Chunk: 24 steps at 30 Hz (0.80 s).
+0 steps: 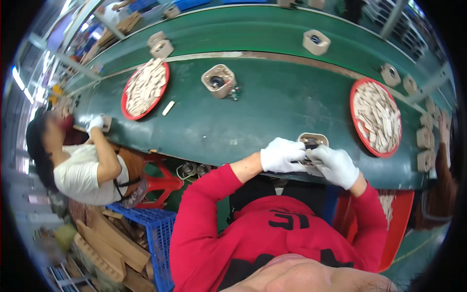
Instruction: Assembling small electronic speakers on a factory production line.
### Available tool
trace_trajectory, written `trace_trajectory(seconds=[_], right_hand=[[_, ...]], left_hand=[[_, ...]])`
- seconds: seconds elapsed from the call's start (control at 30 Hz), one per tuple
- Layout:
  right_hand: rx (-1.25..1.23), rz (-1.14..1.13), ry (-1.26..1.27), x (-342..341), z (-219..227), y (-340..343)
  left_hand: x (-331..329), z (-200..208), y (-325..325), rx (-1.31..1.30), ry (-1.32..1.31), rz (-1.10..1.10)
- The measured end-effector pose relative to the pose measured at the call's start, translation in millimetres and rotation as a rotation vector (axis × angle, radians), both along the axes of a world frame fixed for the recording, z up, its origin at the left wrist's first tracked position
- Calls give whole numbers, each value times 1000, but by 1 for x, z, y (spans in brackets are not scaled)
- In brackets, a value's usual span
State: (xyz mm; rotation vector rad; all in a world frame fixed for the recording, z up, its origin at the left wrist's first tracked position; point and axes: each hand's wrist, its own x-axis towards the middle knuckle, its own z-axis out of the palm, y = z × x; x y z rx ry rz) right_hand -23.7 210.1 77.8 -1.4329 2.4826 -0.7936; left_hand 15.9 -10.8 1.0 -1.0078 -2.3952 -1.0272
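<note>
Left and right fingers point(297, 153) curled at beige container point(312, 135) (dark part point(311, 145) inside) — grip unclear — near red basket point(364, 138) of pale strips point(377, 117).

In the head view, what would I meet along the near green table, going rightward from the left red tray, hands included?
Left red tray → loose pale piece → beige housing with black part → left gloved hand → beige housing between the hands → right gloved hand → right red tray.
</note>
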Motion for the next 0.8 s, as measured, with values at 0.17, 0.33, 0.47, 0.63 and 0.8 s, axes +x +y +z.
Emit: trace_trajectory(seconds=[0.17,0.33,0.47,0.63,0.8], right_hand=[[-23,-12,-55,4,2,4],[10,-80,-56,4,-4,-3],[30,-165,-17,0,-5,-1],[5,-210,22,2,-17,-1],[113,-230,32,5,-12,-2]], left_hand=[[3,5,-1,-4,-52,4],[1,2,-2,-12,-46,13],[3,-5,-2,12,-65,42],[12,6,4,104,-327,115],[3,-14,7,-42,41,-23]])
